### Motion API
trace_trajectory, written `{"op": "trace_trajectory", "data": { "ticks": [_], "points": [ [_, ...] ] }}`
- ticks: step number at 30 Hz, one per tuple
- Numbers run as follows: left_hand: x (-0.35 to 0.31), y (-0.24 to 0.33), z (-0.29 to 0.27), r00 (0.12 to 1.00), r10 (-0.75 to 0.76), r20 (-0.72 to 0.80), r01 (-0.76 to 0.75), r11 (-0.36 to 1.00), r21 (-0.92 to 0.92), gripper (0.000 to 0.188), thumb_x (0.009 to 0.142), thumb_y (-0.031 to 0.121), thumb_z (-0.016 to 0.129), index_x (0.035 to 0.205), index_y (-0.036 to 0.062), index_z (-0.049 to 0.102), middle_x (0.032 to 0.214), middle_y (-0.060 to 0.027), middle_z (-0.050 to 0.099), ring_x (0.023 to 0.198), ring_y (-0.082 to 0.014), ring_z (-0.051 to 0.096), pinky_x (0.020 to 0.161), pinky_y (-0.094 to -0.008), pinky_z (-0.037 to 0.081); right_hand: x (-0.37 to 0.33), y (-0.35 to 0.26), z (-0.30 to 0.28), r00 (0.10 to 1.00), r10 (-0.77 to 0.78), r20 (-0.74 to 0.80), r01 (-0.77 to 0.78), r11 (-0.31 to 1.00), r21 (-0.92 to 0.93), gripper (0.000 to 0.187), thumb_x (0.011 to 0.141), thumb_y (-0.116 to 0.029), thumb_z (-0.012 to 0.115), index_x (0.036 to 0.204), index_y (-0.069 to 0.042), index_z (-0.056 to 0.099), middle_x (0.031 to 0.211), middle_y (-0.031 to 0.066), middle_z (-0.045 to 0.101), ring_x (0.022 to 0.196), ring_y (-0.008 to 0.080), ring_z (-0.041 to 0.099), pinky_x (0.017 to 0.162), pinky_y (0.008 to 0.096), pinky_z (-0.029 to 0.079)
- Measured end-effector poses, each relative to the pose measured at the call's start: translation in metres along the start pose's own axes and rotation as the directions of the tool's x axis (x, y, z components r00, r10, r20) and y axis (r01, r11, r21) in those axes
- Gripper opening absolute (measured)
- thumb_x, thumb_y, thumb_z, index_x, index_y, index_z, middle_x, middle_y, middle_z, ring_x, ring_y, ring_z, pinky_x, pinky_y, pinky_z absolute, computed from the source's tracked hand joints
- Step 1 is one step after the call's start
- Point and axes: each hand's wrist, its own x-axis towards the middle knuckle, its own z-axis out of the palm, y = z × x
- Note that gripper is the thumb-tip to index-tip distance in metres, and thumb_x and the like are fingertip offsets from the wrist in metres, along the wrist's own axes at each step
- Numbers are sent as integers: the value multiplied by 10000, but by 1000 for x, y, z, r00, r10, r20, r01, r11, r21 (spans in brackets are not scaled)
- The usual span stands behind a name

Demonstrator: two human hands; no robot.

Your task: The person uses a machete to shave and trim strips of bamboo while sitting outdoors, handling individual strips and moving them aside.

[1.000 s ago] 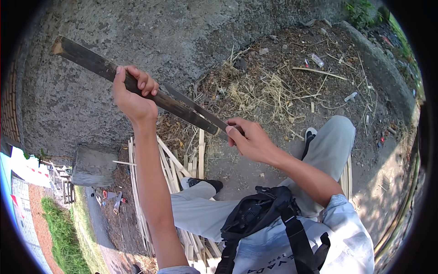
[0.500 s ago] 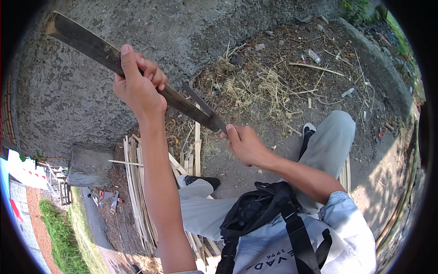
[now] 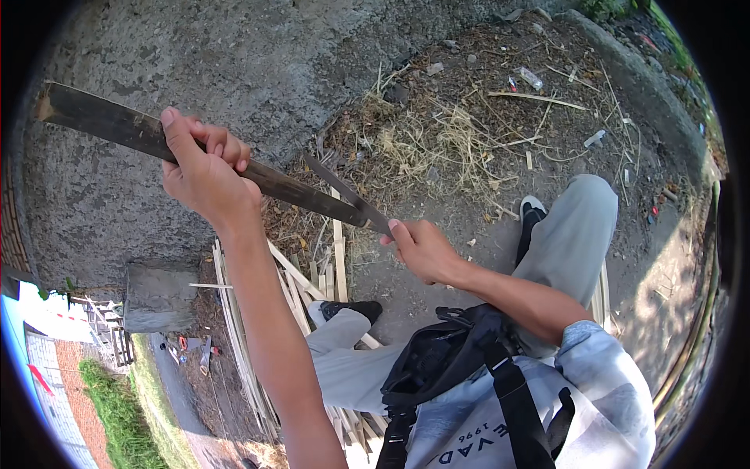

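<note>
My left hand [image 3: 209, 176] grips a long dark brown slat [image 3: 293, 187], apparently split bamboo, with the thumb laid along it. The slat slants from the upper left down toward my right hand [image 3: 426, 252]. That hand is closed around a knife, whose handle the fingers hide. The dark narrow blade [image 3: 340, 184] points up and left and meets or crosses the slat's lower end. Whether it cuts into the slat, I cannot tell.
Pale split strips [image 3: 234, 336] lie in a pile at left, beside my shoe [image 3: 344, 313]. Fibrous shavings [image 3: 445, 144] cover the ground ahead. A concrete block [image 3: 160, 295] stands at left, near some tools [image 3: 205, 356]. A black bag [image 3: 441, 348] hangs at my waist.
My left hand and the slat's far end have moved left and down in the picture, so the slat lies flatter. The knife hand has stayed near the same spot.
</note>
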Motion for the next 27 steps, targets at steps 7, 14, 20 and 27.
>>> {"op": "trace_trajectory", "data": {
  "ticks": [7, 14, 20, 27],
  "points": [
    [-3, 2, -8, 998, 38, -43, -38, 999, 16, 352, 946, 369, 569, 732, 124, 435, 544, 31, 312, 433, -57, 250, 417, -237, 203, 3, 6, 5, 986, 164, -18, -164, 986, 12, 484, 998, -318, 354, 877, 33, 665, 505, 154, 495, 497, 262, 558, 583, 449, 439],
    [-13, 11, -5, 996, 81, -32, -81, 997, 17, 343, 954, 372, 558, 744, 128, 438, 540, 33, 312, 429, -55, 247, 411, -233, 198, 4, 8, 11, 977, -211, -29, 202, 962, -183, 454, 985, -294, 376, 841, 51, 633, 596, 270, 545, 598, 453, 552, 648, 512, 441],
    [-6, 9, -38, 988, 84, -128, -75, 995, 73, 362, 951, 387, 562, 733, 129, 433, 539, 35, 289, 436, -61, 234, 414, -233, 192, 7, 5, 12, 984, -168, 57, 176, 963, -205, 442, 980, -257, 381, 777, 59, 612, 636, 296, 564, 635, 504, 541, 679, 543, 436],
    [-8, 16, -58, 983, 107, -149, -97, 992, 75, 355, 959, 378, 548, 736, 128, 430, 543, 37, 279, 436, -66, 224, 414, -236, 189, 15, 58, 22, 998, -41, 39, 52, 933, -355, 441, 976, -266, 397, 775, 63, 611, 651, 295, 568, 656, 489, 569, 688, 543, 439]
  ]
}}
